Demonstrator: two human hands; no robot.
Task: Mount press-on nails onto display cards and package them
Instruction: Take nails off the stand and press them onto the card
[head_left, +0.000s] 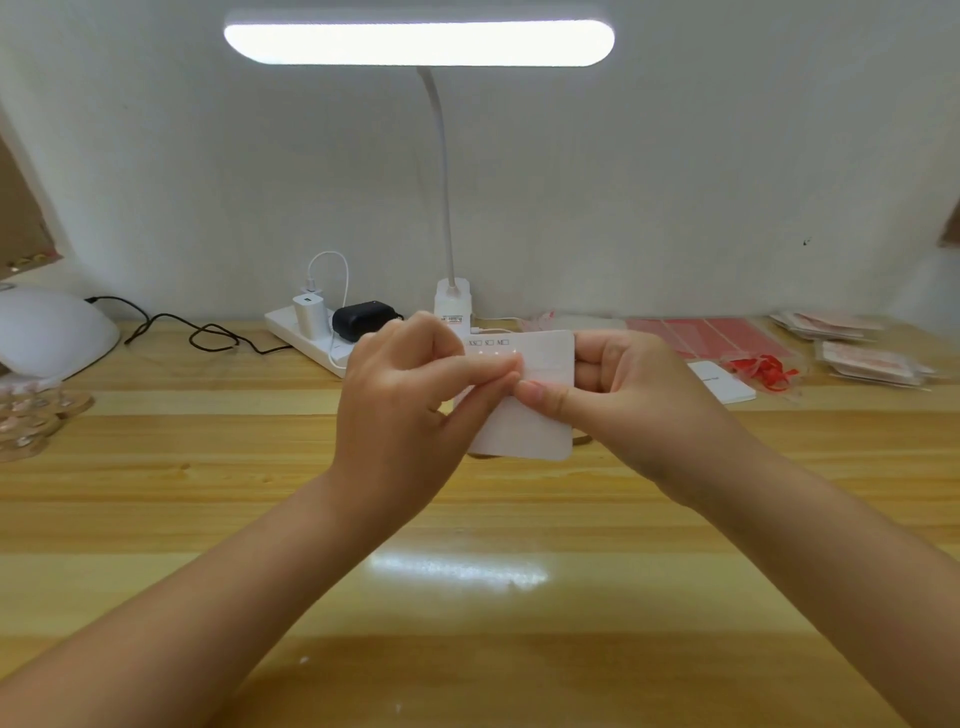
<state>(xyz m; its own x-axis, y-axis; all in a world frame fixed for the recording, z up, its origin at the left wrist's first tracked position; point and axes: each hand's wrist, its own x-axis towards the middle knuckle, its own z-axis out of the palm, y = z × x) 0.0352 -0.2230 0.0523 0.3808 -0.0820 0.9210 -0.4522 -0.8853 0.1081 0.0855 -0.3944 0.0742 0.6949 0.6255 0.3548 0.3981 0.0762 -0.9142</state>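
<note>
Centrally, above the desk (156, 499), a white display card (524, 426) is held: right hand (628, 395) grasping its right edge, left hand (400, 395) fingers (483, 371) pinched together against its face.

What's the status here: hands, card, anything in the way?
Left hand and right hand both grip the card, held above the table. Fingertips meet at its middle. Nothing in the way.

The white display card (540, 358) reads "XS S M" along its top.
</note>
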